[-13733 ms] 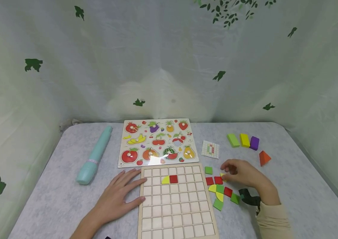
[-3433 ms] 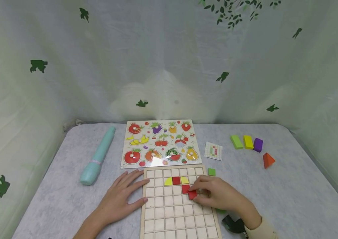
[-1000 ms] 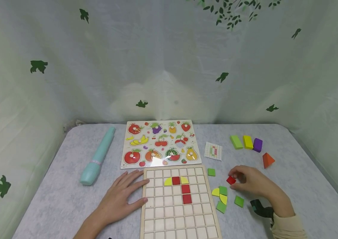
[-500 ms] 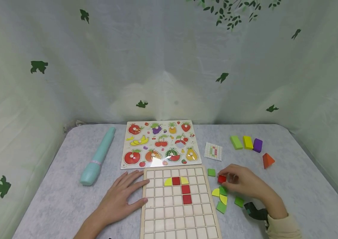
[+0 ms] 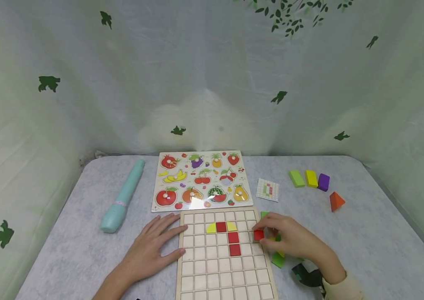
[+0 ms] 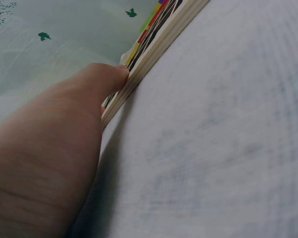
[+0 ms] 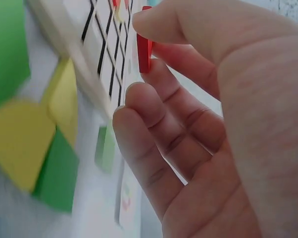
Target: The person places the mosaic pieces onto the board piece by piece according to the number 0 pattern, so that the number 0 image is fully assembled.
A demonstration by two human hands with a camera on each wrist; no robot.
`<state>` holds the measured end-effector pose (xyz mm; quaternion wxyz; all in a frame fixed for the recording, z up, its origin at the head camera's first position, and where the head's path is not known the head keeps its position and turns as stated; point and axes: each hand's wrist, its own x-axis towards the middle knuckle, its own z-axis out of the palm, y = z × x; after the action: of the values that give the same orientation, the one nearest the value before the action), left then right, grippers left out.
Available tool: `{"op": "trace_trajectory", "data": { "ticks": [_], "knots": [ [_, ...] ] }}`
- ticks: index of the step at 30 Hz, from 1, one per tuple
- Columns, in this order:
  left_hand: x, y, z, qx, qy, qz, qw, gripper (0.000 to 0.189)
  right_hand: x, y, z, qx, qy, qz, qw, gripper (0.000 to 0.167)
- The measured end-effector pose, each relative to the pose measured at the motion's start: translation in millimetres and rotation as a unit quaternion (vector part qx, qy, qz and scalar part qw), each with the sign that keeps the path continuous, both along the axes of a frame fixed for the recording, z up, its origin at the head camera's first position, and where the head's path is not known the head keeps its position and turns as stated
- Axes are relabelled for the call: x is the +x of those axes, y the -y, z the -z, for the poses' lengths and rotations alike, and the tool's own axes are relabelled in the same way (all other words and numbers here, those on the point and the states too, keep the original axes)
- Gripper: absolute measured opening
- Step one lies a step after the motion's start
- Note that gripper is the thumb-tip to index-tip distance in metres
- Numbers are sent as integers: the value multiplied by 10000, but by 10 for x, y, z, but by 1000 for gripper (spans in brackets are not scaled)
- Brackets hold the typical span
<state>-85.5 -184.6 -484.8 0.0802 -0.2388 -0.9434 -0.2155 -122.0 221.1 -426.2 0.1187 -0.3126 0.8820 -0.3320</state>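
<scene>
A wooden grid board [image 5: 212,265] lies at the front middle of the table. Set in its cells are a yellow quarter-circle tile [image 5: 211,228], a red square tile [image 5: 221,227], a second yellow quarter-circle [image 5: 231,226] and two more red squares going down, the lower red tile [image 5: 235,250] among them. My right hand [image 5: 294,237] pinches another red square tile [image 5: 258,235] between thumb and fingers over the board's right side; the right wrist view shows this red tile [image 7: 144,42] edge-on. My left hand [image 5: 152,250] lies flat with fingertips touching the board's left edge.
Green tiles [image 5: 277,260] and yellow ones lie right of the board, partly hidden by my right hand. Behind stand a fruit puzzle board [image 5: 201,166], a small pattern card [image 5: 268,190], several coloured blocks [image 5: 311,178] and a teal folded umbrella-like object [image 5: 122,200].
Since the earliest frame, a yellow quarter-circle and two red squares have been added to the board. My right hand has carried another red tile leftward from the pile to above the board.
</scene>
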Motion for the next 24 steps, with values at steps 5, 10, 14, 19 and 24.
{"op": "trace_trajectory", "data": {
  "ticks": [5,10,14,19,24],
  "knots": [
    [1,1,-1,-55,58,-41,10000,61,72,159,9,13,185,-302,9994,25],
    [0,2,-1,-27,58,-33,10000,60,133,331,64,-16,164,-790,9967,23],
    [-2,1,2,1,30,-9,10000,60,180,427,120,18,69,-1118,9937,20],
    [-5,2,7,22,-3,8,10000,59,221,480,152,131,122,-1195,9927,19],
    [-7,1,10,30,-17,19,10000,60,228,490,133,285,158,-1131,9930,21]
  ]
}}
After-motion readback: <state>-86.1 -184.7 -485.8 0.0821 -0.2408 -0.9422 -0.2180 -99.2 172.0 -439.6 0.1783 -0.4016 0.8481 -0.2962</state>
